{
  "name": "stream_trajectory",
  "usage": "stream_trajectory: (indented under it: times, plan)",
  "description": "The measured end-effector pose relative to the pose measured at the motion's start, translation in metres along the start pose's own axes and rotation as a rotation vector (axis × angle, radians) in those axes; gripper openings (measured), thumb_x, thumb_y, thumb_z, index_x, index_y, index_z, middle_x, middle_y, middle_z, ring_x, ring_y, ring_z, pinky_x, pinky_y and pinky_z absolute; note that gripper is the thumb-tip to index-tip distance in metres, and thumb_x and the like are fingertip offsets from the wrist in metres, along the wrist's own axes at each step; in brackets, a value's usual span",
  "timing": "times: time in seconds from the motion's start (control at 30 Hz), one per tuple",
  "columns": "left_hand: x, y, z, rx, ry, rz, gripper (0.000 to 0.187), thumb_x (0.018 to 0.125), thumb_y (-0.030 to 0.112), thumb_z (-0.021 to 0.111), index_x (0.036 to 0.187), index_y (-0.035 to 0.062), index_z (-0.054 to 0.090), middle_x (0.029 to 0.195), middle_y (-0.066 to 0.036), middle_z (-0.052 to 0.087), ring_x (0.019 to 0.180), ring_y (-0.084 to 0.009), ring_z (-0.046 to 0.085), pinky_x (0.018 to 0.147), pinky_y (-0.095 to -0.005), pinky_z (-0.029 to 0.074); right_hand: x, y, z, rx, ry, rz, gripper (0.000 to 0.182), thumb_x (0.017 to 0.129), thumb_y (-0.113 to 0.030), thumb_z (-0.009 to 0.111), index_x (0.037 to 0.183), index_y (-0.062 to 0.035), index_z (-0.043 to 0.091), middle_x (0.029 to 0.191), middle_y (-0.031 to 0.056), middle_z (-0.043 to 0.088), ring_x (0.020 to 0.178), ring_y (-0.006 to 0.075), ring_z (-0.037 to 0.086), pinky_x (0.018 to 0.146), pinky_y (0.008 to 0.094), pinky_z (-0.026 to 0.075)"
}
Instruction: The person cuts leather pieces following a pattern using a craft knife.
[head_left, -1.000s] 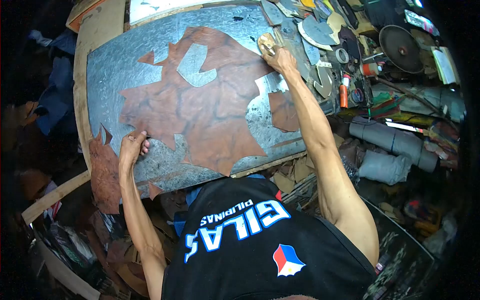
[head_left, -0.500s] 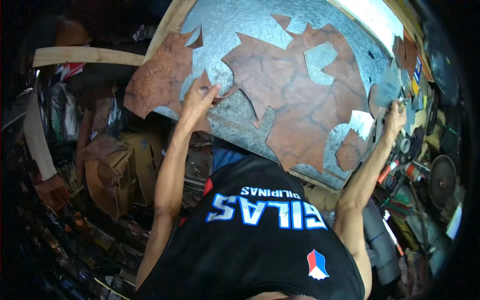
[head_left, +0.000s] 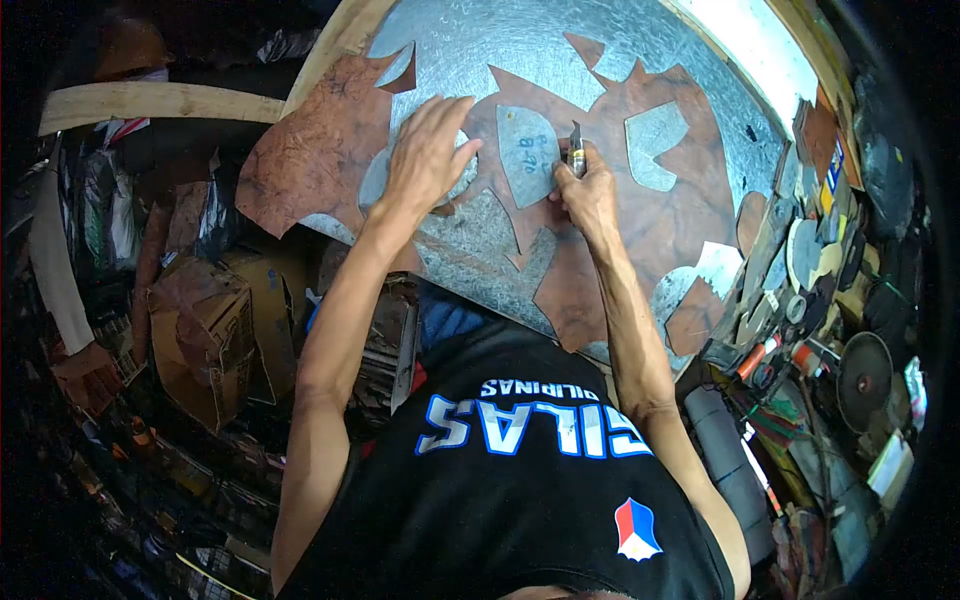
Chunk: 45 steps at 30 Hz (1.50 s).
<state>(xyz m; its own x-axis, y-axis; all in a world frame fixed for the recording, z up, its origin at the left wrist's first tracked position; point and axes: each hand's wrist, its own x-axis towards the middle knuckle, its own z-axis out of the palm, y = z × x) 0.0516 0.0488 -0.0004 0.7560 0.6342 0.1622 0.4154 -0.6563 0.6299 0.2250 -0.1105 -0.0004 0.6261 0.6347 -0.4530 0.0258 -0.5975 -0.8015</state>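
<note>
My left hand (head_left: 428, 160) has its fingers stretched out above the left part of the metal-topped table, holding nothing. Wrapped round a small knife (head_left: 576, 150) with a dark curved tip, my right hand (head_left: 588, 195) rests over the brown leather sheet (head_left: 610, 240). Just left of the knife, a grey template (head_left: 526, 155) with blue handwriting lies flat on the leather. The sheet has an irregular outline with cut edges. Another piece of leather (head_left: 310, 150) lies at the table's left side.
The metal tabletop (head_left: 450, 50) has a wooden edge. Crowded to the right are templates, tape rolls and a round disc (head_left: 864, 383). A cardboard box (head_left: 200, 345) stands at lower left, below a wooden strip (head_left: 160, 104).
My right hand has moved left from the table's right edge and now holds the knife. The written template now lies on the leather. My left hand has opened, letting go of a leather scrap.
</note>
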Motion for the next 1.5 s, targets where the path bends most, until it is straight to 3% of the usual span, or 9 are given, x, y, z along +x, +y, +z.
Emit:
stream_trajectory:
  times: [0.23, 0.3, 0.37, 0.4, 0.57, 0.67, 0.97, 1.23, 1.5]
  plan:
    - [0.011, -0.013, 0.030, 0.095, -0.196, 0.096, 0.085, 0.077, 0.043, 0.077, 0.145, 0.0072, 0.039, 0.144, -0.018, 0.046, 0.142, -0.0370, 0.030, 0.115, -0.0519, 0.025, 0.003, -0.008, 0.012, 0.006, 0.031, 0.010, 0.025, 0.086, -0.007, 0.062, 0.111, -0.0031, 0.062, 0.067, 0.0079, 0.062, 0.055, 0.0152, 0.063, 0.052, 0.0329, 0.049]
    - [0.011, -0.014, 0.029, 0.082, -0.196, 0.096, 0.087, 0.076, 0.044, 0.077, 0.145, 0.0073, 0.039, 0.144, -0.018, 0.047, 0.142, -0.0364, 0.030, 0.116, -0.0516, 0.024, 0.002, -0.007, 0.008, -0.024, 0.008, 0.048, 0.030, 0.085, -0.009, 0.064, 0.114, -0.0036, 0.062, 0.076, 0.0144, 0.066, 0.064, 0.0235, 0.068, 0.058, 0.0376, 0.052]
    - [0.011, -0.014, 0.025, 0.109, -0.217, 0.094, 0.088, 0.075, 0.044, 0.078, 0.145, 0.0078, 0.039, 0.144, -0.017, 0.047, 0.141, -0.0366, 0.031, 0.115, -0.0516, 0.024, 0.001, 0.006, 0.007, -0.368, 0.117, -0.358, 0.037, 0.083, -0.011, 0.065, 0.119, -0.0047, 0.061, 0.092, 0.0226, 0.067, 0.080, 0.0357, 0.069, 0.068, 0.0438, 0.054]
    - [0.011, -0.015, 0.025, 0.112, -0.214, 0.100, 0.088, 0.075, 0.044, 0.079, 0.145, 0.0076, 0.039, 0.143, -0.017, 0.048, 0.141, -0.0363, 0.031, 0.115, -0.0512, 0.025, -0.003, 0.005, 0.004, -0.314, 0.078, -0.298, 0.043, 0.083, -0.013, 0.067, 0.125, -0.0064, 0.059, 0.103, 0.0276, 0.065, 0.093, 0.0440, 0.065, 0.076, 0.0487, 0.053]
    - [0.011, -0.021, 0.026, 0.097, -0.220, 0.141, 0.086, 0.077, 0.042, 0.077, 0.145, 0.0085, 0.037, 0.138, -0.017, 0.054, 0.142, -0.0369, 0.030, 0.116, -0.0505, 0.022, -0.034, 0.010, 0.002, -0.398, 0.020, -0.241, 0.045, 0.085, -0.020, 0.066, 0.128, -0.0083, 0.058, 0.107, 0.0241, 0.066, 0.097, 0.0403, 0.065, 0.080, 0.0447, 0.052]
    - [0.012, -0.023, 0.027, 0.119, -0.208, 0.171, 0.083, 0.079, 0.046, 0.074, 0.145, 0.0084, 0.039, 0.138, -0.017, 0.053, 0.142, -0.0374, 0.030, 0.116, -0.0519, 0.021, -0.035, 0.014, 0.007, -0.489, 0.038, -0.306, 0.047, 0.088, -0.024, 0.064, 0.131, -0.0072, 0.055, 0.099, 0.0250, 0.066, 0.081, 0.0418, 0.067, 0.068, 0.0492, 0.055]
    - [0.056, -0.042, 0.032, 0.166, -0.267, 0.369, 0.083, 0.078, 0.051, 0.071, 0.146, 0.0136, 0.040, 0.140, -0.012, 0.053, 0.145, -0.0358, 0.022, 0.118, -0.0535, 0.018, -0.024, 0.001, 0.012, -0.497, 0.080, -0.203, 0.048, 0.087, -0.028, 0.067, 0.129, -0.0076, 0.056, 0.099, 0.0222, 0.069, 0.087, 0.0408, 0.068, 0.073, 0.0463, 0.054]
    - [0.079, -0.050, 0.029, 0.149, -0.348, 0.405, 0.090, 0.073, 0.057, 0.073, 0.146, 0.0154, 0.040, 0.145, -0.010, 0.048, 0.145, -0.0349, 0.023, 0.118, -0.0527, 0.020, -0.018, -0.006, 0.013, -0.487, 0.063, -0.171, 0.051, 0.087, -0.031, 0.067, 0.132, -0.0094, 0.054, 0.095, 0.0235, 0.070, 0.085, 0.0414, 0.068, 0.071, 0.0468, 0.054]
    - [0.086, -0.059, 0.032, 0.120, -0.340, 0.521, 0.077, 0.075, 0.055, 0.073, 0.138, 0.0165, 0.051, 0.142, -0.008, 0.051, 0.142, -0.0366, 0.030, 0.115, -0.0543, 0.024, -0.019, -0.003, 0.016, -0.518, 0.100, -0.131, 0.051, 0.088, -0.035, 0.067, 0.133, -0.0144, 0.054, 0.100, 0.0208, 0.070, 0.090, 0.0394, 0.068, 0.074, 0.0464, 0.054]
